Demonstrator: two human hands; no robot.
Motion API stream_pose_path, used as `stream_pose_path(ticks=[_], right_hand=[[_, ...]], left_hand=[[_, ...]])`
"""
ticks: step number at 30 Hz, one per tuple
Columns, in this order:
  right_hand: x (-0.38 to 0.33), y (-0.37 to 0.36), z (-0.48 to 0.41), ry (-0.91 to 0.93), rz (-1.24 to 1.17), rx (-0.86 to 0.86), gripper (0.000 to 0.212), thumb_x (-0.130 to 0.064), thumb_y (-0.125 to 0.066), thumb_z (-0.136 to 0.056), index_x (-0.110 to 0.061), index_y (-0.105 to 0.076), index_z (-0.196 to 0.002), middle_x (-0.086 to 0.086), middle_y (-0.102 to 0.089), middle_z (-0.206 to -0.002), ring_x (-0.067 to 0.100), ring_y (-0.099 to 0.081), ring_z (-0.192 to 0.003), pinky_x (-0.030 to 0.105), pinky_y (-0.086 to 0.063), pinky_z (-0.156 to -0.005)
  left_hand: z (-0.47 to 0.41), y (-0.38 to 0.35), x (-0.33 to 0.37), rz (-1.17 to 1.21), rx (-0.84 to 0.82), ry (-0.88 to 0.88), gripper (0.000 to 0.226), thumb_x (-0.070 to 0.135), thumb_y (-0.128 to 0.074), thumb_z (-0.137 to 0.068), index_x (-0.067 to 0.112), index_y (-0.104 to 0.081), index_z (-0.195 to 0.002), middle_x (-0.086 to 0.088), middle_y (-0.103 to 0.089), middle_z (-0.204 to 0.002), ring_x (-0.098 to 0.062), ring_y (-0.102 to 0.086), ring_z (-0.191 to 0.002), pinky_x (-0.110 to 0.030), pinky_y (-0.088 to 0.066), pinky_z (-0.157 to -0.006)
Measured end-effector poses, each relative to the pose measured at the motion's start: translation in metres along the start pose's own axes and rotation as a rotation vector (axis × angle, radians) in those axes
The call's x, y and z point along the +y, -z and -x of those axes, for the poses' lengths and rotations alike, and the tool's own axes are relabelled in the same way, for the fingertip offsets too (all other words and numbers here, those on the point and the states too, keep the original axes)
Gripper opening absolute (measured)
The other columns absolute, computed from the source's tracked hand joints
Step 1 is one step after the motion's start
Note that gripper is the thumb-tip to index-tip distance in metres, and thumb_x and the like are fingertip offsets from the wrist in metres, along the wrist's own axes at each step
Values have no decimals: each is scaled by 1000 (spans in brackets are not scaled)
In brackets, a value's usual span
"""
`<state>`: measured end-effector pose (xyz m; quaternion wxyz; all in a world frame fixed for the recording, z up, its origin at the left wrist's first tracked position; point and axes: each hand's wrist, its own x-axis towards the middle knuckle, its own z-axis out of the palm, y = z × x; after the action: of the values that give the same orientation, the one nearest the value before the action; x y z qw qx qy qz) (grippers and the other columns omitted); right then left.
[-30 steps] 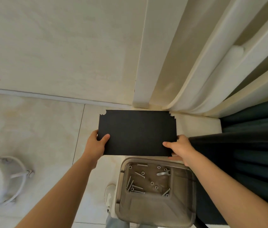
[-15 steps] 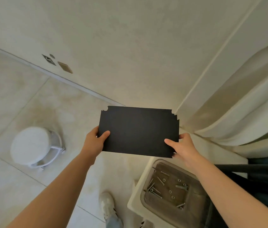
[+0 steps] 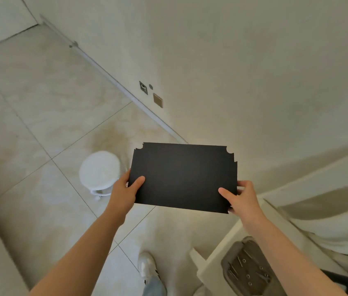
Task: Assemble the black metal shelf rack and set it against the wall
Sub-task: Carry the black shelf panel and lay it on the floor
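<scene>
Both left hand [image 3: 123, 189] and right hand [image 3: 243, 199] pinch the black panel [image 3: 183, 176], fingers mostly hidden beneath

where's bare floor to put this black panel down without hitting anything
Bare tile floor lies wide between the white stool and the wall, and left of the stool. A narrower strip lies below the held panel, between stool and shoe. Lower right is crowded: the tray of screws and the curtain.
</scene>
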<state>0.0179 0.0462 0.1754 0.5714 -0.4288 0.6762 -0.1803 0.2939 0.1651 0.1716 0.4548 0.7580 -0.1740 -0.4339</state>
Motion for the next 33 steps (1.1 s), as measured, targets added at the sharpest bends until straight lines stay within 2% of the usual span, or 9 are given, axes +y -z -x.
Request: stream_pose_path(ticks=[3,6,9,14,19,24,26,29,33], right_hand=[[-22,-32,27,17,33,-16,44,-18,-73,-87,-23,-41,-117,-12,-55,-99,13,-60,-90,27,-54,-69],[-47,-67,51,62,80,-35,45,-20,-72,-89,-24,-39,-120,-5,-56,-105,18,-61,-97,38,-55,-85],[-68,-102,72,104,117,-80,49,-20,-70,-90,-21,-39,-129,-1,-57,-110,21,-61,-102,42,-52,-93],[-95,-157,94,181,153,-153,45,-23,-68,-91,-28,-41,-126,-14,-57,-109,7,-61,-99,30,-50,-83],[-131,-205,97,229,241,-222,51,-24,-65,-93,-23,-40,-137,-9,-57,-112,16,-60,-107,38,-51,-94],[-180,-258,83,284,314,-290,53,-24,-66,-92,-23,-40,-139,-3,-57,-119,20,-60,-109,43,-52,-97],[-201,-282,74,307,339,-327,54,-24,-66,-92,-23,-40,-139,-6,-56,-116,19,-60,-109,43,-52,-97],[-233,-317,61,343,391,-399,56,-25,-66,-92,-22,-39,-141,-17,-53,-105,16,-58,-104,36,-52,-93],[-272,-362,47,390,482,-490,57,-27,-66,-93,-21,-39,-142,-18,-50,-103,12,-54,-99,28,-49,-86]], left_hand=[[16,46,10,16,54,9,31,30,-58,-101,34,-56,-132,22,-64,-115,-4,-62,-107,-23,-51,-82],[31,88,21,31,114,17,37,33,-57,-102,29,-52,-138,13,-63,-122,-4,-62,-105,-16,-48,-74],[45,126,28,56,183,31,38,33,-56,-102,28,-51,-139,20,-61,-119,0,-61,-103,-14,-47,-73],[56,186,29,98,294,60,37,32,-56,-102,25,-49,-138,11,-61,-126,-7,-61,-111,-15,-49,-79],[52,224,39,139,391,71,39,33,-54,-103,25,-47,-140,10,-60,-127,-11,-60,-114,-22,-49,-86],[30,258,57,199,484,84,40,31,-53,-103,22,-48,-142,9,-62,-127,-5,-62,-109,-10,-50,-74],[18,272,66,224,530,89,41,29,-53,-104,19,-47,-143,6,-61,-129,-9,-62,-111,-13,-50,-80],[2,290,80,277,607,108,43,29,-53,-104,18,-46,-145,3,-61,-131,-14,-61,-115,-24,-50,-90],[-11,309,90,349,696,143,42,31,-54,-103,21,-48,-143,7,-63,-129,-10,-63,-112,-20,-51,-86]])
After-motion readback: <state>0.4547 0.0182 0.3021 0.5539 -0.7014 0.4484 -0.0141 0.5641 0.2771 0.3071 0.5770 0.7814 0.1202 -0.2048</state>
